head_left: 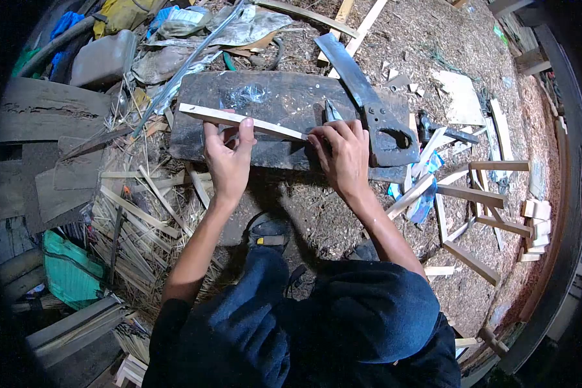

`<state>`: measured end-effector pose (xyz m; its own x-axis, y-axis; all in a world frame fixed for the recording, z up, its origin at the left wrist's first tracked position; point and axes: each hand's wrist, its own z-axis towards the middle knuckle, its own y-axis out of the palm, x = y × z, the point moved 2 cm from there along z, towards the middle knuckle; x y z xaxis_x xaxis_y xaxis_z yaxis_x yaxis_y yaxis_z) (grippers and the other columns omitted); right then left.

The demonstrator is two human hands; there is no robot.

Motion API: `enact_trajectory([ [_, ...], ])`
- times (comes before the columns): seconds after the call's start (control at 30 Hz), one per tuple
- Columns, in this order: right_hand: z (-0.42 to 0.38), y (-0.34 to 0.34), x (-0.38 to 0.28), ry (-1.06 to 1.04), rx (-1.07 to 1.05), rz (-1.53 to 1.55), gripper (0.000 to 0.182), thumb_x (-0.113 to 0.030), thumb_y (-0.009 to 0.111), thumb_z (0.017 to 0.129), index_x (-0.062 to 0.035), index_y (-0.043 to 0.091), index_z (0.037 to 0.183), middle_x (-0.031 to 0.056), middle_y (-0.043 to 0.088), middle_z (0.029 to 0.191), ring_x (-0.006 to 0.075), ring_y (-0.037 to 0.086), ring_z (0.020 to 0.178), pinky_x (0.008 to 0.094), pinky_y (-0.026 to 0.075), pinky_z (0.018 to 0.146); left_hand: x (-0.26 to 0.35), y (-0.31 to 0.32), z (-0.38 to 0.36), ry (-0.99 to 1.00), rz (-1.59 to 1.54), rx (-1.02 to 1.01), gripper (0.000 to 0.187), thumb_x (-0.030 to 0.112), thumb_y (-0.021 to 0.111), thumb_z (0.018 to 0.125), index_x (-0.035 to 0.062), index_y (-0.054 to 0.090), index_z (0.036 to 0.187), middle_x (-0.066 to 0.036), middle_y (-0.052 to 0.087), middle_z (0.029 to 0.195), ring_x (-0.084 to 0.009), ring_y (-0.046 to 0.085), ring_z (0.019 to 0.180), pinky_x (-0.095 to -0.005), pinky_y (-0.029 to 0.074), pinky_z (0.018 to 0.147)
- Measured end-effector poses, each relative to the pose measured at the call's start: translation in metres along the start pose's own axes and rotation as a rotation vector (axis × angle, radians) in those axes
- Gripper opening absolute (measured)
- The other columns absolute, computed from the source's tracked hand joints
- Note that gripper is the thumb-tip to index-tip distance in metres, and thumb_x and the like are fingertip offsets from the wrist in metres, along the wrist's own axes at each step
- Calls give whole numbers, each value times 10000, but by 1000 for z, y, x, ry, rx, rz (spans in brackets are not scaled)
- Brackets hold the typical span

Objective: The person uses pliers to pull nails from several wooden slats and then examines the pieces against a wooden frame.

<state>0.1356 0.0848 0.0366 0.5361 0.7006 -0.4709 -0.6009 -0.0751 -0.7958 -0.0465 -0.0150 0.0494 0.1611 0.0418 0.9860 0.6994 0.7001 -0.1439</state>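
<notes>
A pale wooden strip [265, 127] slants across the dark wooden bench [284, 97], its left end higher in the view. My left hand [229, 152] grips it left of its middle, thumb on the near side and fingers underneath. At the strip's right end, my right hand [344, 152] is closed with thumb and fingertips on the wood; its curled fingers hide that tip. Just beyond those knuckles lies a pointed metal tool [332, 111], partly covered by the hand. A handsaw [352, 71] rests to the right, its dark handle [393, 139] near my right wrist.
A hammer [446, 131] lies right of the bench. Wooden frames [478, 194] stand on the shavings-covered ground at right. Loose sticks [136, 226] pile up at left, near a green crate-like object [74, 268]. A plastic jug [103, 58] and crumpled sheeting [181, 55] lie at upper left.
</notes>
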Motion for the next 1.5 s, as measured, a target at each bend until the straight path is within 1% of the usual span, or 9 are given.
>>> enact_trajectory([
  [0.5, -1, 8, 3, -109, -18, -35, 148, -166, 664, 842, -84, 696, 961, 62, 618, 973, 267, 529, 931, 388, 424, 794, -20, 6, -15, 13, -53, 108, 564, 318, 703, 936, -2, 384, 1275, -98, 480, 1102, -142, 514, 930, -280, 507, 716],
  [0.63, -1, 8, 2, -116, -16, -29, 158, -155, 659, 839, -71, 694, 968, 64, 616, 978, 268, 530, 937, 389, 426, 803, -22, 12, -56, 220, 217, 124, 500, 281, 754, 886, 62, 312, 960, -42, 345, 880, -158, 353, 802, -333, 346, 730],
  [0.7, 0, 7, 3, -116, -31, -32, 161, -153, 654, 842, -70, 692, 975, 67, 615, 981, 268, 530, 942, 388, 427, 807, -15, 19, -68, 323, 245, 10, 413, 237, 783, 833, 69, 432, 974, -76, 457, 905, -209, 455, 871, -348, 367, 765],
  [0.77, 0, 6, 3, -117, -46, -37, 165, -152, 649, 846, -70, 691, 983, 70, 615, 984, 268, 531, 948, 386, 427, 811, -5, 22, -61, 782, 816, -195, 283, 191, 786, 798, 110, 589, 983, -99, 533, 1043, -256, 492, 1030, -400, 371, 918],
  [0.8, 0, 6, 3, -117, -46, -46, 175, -145, 643, 839, -71, 690, 990, 72, 614, 993, 268, 531, 955, 385, 428, 818, 4, 29, -57, 780, 899, -176, 227, 194, 783, 774, 169, 683, 976, -45, 574, 1228, -284, 478, 1220, -437, 343, 1035],
  [0.93, 1, 6, 4, -124, -70, -68, 220, -128, 627, 809, -74, 683, 1015, 72, 608, 1019, 266, 533, 978, 382, 430, 838, 24, 45, -26, 773, 1107, -298, 256, 220, 756, 797, 146, 690, 1032, -8, 580, 1336, -297, 378, 1393, -464, 224, 1184],
  [1.03, 0, 6, 3, -136, -74, -101, 242, -123, 616, 799, -76, 678, 1028, 69, 601, 1031, 262, 531, 991, 386, 431, 846, 24, 47, -7, 764, 1250, -438, 298, 251, 756, 789, 137, 692, 1056, -22, 630, 1247, -284, 384, 1389, -483, 223, 1186],
  [1.2, -3, 7, 0, -144, -71, -113, 242, -102, 613, 802, -84, 676, 1035, 67, 596, 1032, 257, 530, 1004, 383, 428, 857, 13, 44, 2, 814, 1072, -445, 182, 146, 736, 763, 94, 667, 924, -14, 647, 885, -192, 633, 892, -379, 430, 1023],
  [1.5, -4, 7, 3, -111, -57, -28, 223, -121, 637, 820, -95, 684, 1036, 59, 617, 1036, 254, 540, 1000, 381, 423, 847, 15, 45, -1, 778, 1106, -454, 129, 146, 725, 784, 96, 689, 898, -14, 648, 895, -195, 613, 885, -346, 430, 845],
])
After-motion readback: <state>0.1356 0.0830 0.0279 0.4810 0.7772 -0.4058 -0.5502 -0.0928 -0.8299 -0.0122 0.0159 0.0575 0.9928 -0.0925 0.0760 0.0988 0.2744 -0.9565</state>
